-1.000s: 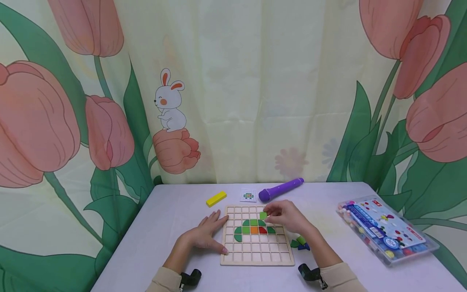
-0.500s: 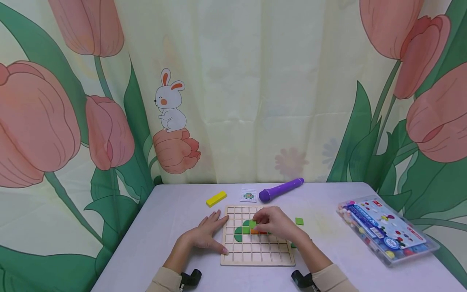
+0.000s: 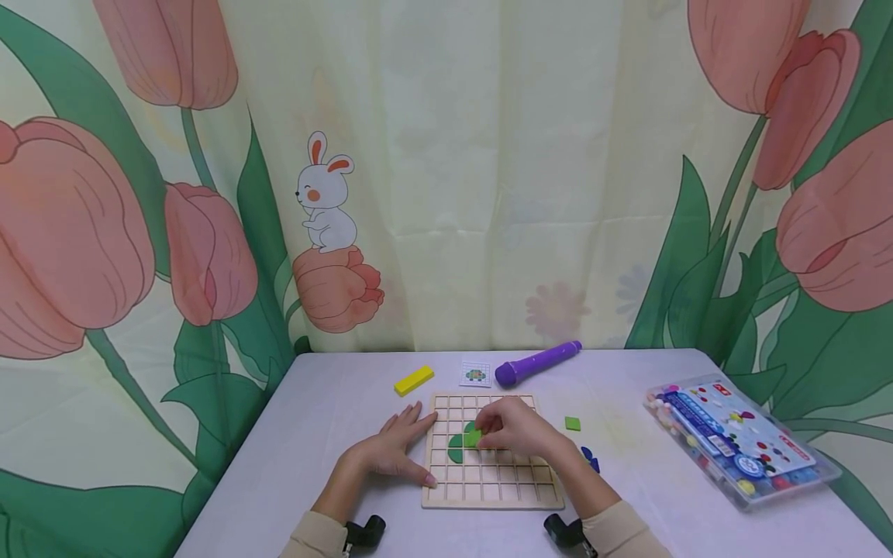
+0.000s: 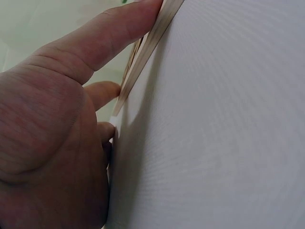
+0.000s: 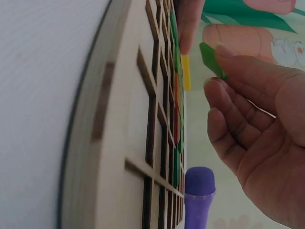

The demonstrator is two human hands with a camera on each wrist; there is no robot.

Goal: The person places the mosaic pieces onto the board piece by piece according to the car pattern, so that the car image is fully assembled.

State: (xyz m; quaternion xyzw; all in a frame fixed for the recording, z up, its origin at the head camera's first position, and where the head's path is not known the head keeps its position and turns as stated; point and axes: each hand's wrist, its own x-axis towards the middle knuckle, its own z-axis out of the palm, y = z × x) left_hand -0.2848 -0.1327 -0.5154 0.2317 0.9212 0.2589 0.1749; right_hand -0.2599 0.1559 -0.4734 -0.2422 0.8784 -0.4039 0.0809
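Note:
A square wooden grid board [image 3: 492, 508] lies flat on the table. My left hand [image 3: 391, 448] rests at its left edge, fingers spread, thumb and fingertips touching the frame. Over the board's middle, my right hand [image 3: 519, 428] pinches a light green square tile [image 5: 212, 60] between thumb and forefinger; the right wrist view has it raised off the grid. Dark green rounded pieces [image 3: 456, 449] sit in cells left of that hand. The right wrist view catches an orange piece [image 5: 179, 90] in the grid, which the right hand covers in the head view.
Right of the board lie a light green tile [image 3: 572, 424] and several blue pieces [image 3: 591, 460]. Behind it are a yellow block [image 3: 414, 380], a small pattern card [image 3: 475, 374] and a purple microphone-shaped stick [image 3: 537, 364]. A clear case of coloured pieces [image 3: 739, 442] stands far right.
My right hand has shifted left and down across the board, holding a light green tile. Another such tile now lies right of the board, where none lay a second ago. My left hand stays put.

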